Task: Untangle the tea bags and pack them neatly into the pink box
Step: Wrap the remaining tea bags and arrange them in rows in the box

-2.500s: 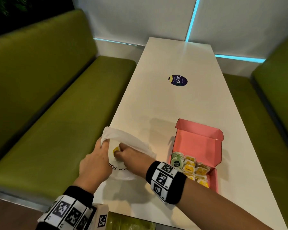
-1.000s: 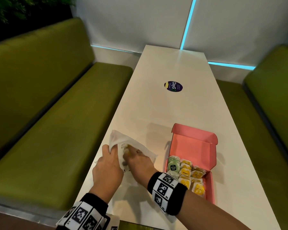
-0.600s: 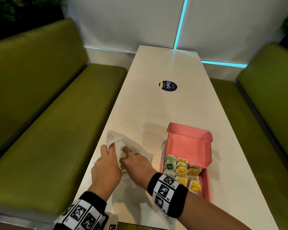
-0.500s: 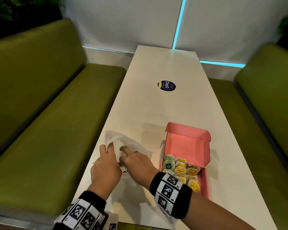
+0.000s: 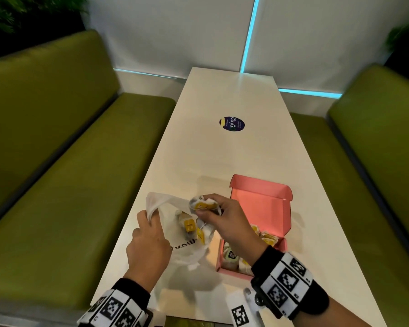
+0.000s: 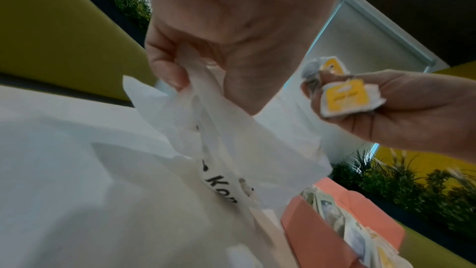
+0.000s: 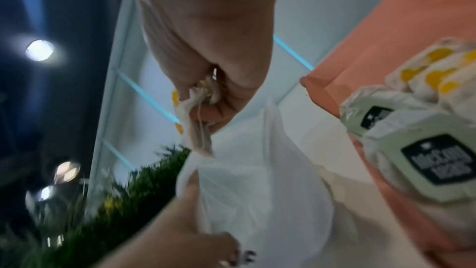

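Note:
My right hand [image 5: 219,212] grips a clump of yellow-tagged tea bags [image 5: 202,204] lifted just above the white plastic bag [image 5: 175,232]; more yellow tea bags [image 5: 189,224] dangle below on strings. In the left wrist view the held tea bags [image 6: 340,97] show between the right hand's fingers. My left hand [image 5: 149,234] pinches the plastic bag's rim [image 6: 195,80] and holds it up. The pink box [image 5: 260,208] stands open to the right, with rows of yellow and green tea bags [image 7: 425,150] inside, partly hidden by my right wrist.
The long white table [image 5: 222,149] carries a round dark sticker [image 5: 231,124] further away. Green benches [image 5: 57,173] run along both sides. The bag lies close to the table's left edge.
My right hand has come out of the plastic bag and risen to the right with a clump of tea bags. The left hand keeps pinching the bag's rim.

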A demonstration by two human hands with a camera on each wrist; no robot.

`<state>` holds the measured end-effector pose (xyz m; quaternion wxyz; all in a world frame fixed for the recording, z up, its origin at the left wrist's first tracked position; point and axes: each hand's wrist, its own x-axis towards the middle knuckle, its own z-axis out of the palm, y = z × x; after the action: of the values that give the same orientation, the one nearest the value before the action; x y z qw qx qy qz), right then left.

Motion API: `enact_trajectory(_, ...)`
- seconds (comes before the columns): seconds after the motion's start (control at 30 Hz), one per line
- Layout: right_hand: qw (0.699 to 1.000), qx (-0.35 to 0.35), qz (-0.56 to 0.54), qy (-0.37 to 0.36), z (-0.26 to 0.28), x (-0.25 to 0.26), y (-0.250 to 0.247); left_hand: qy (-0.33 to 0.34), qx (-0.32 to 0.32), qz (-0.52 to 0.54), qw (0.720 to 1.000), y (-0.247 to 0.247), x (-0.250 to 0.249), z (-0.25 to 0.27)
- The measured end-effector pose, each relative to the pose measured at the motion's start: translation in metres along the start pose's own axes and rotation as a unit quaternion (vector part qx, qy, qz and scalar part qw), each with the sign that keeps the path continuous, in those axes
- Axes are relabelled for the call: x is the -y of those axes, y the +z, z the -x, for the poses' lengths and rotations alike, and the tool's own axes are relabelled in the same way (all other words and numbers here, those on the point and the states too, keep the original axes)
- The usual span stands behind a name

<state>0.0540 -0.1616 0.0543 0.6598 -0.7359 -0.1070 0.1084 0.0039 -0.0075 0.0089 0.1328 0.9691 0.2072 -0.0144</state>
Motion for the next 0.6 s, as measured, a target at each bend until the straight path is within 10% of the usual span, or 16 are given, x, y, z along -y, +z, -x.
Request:
enact_trajectory(0.33, 0.966, -0.018, -0.257, 0.027, 0.008, 0.047, -0.036, 0.111, -0.109, -0.027, 0.988, -0.005, 0.010, 0.012)
enact_trajectory(0.47, 0.966, -0.032, -0.255, 0.017, 0.015, 0.053, -0.049, 0.215, -0.208, 0.175, 0.938, -0.029, 0.004, 0.013)
enact_trajectory(0.6, 0.970, -0.062, -0.234, 0.018, 0.023, 0.046, -0.052, 0.237, -0.057, 0.423, 0.873, -0.048, -0.040, 0.021)
